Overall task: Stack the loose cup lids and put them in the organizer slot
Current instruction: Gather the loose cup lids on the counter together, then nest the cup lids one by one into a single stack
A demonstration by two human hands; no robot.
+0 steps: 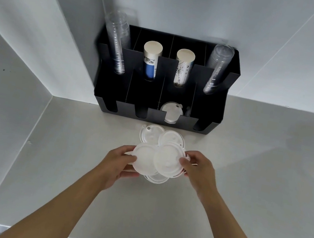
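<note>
1. A black, matte, box-shaped plastic organizer (207,115) with slotted front walls stands on a smooth pale grey counter (246,176), backed against the white wall; every place below is told from it.
2. In its rear row stand four tall columns: ribbed clear plastic cup stacks at the far left (116,42) and far right (217,68); between them two paper cup stacks, one banded blue (150,61), one with dark line drawings (183,67).
3. In its front row, the third slot from the left holds a few round translucent white plastic lids (171,114), lying flat.
4. Just in front of the organizer lies a loose cluster of thin, round, white plastic cup lids (162,138), overlapping one another.
5. The left hand (121,163) pinches the rim of one smooth lid (142,159) between thumb and fingers; the right hand (198,169) grips another lid (167,159) by its right edge; the two lids overlap, the right one on top.
</note>
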